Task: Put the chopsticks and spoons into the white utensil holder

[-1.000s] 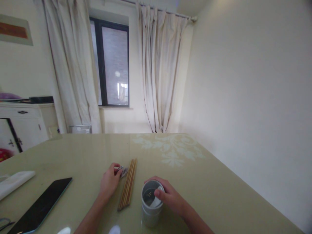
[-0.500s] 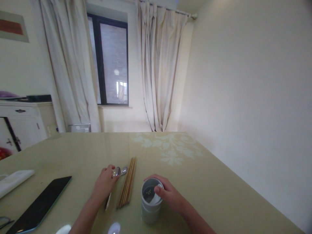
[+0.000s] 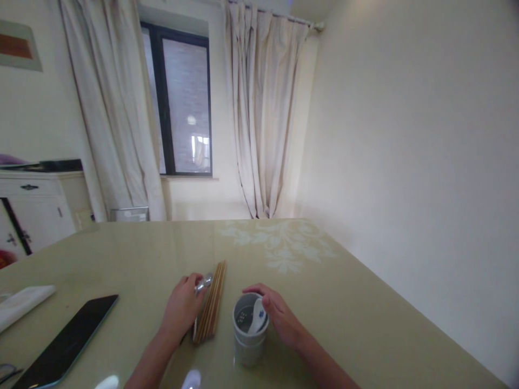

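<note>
Left hand (image 3: 182, 305): fingers curled over metal spoons (image 3: 203, 282), can't tell if gripping; they're right beside a row of wooden chopsticks (image 3: 213, 305) on the worktop (image 3: 138, 259). Right hand (image 3: 281, 316): half-open, curved along the far right of an upright grey cup (image 3: 249, 352), right of the chopsticks. In cup: white spoon (image 3: 258, 317) with blue mark; base perforated. Worktop greenish, glossy, pale leaf pattern at far end. Dark tablet (image 3: 67, 343) at left. Behind: window (image 3: 186, 102), beige curtains (image 3: 267, 108), white cabinet (image 3: 36, 216).
</note>
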Demonstrator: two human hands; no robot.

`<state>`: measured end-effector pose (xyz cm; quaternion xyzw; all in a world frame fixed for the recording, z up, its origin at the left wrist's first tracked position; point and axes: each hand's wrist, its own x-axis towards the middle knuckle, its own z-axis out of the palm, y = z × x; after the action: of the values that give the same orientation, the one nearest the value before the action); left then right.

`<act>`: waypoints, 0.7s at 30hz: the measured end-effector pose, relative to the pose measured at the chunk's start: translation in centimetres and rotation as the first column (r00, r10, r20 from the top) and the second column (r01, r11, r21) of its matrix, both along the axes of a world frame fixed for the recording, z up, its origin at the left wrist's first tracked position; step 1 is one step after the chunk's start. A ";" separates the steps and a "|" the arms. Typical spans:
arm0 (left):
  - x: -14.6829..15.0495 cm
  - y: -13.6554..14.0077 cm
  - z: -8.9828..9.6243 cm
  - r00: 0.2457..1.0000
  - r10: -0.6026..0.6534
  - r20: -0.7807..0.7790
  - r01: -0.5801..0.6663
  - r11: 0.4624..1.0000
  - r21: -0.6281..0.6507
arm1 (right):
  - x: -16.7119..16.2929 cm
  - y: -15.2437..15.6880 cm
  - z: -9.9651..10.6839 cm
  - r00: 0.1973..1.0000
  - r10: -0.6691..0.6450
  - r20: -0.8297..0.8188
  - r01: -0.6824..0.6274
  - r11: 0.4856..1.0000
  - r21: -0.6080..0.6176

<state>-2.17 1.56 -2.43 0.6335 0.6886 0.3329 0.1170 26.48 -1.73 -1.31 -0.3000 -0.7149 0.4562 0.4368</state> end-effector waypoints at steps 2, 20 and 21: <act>1.4 -0.8 1.5 0.990 -0.059 0.125 0.043 0.991 0.129 | 0.0 0.1 -0.1 0.999 -0.034 -0.002 0.034 0.999 -0.009; 9.6 -4.0 9.7 0.723 -0.619 -0.306 0.633 0.771 -0.062 | 0.0 0.4 -0.3 0.992 0.126 0.003 -0.126 0.991 0.048; 9.4 -4.0 9.6 0.732 -0.616 -0.290 0.637 0.771 -0.029 | -0.1 0.4 -0.2 0.992 0.123 -0.001 -0.123 0.991 0.053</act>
<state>7.22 -2.41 7.14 0.8729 0.4317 0.2045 0.0996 26.36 -1.36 -1.53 -0.2430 -0.7428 0.4640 0.4171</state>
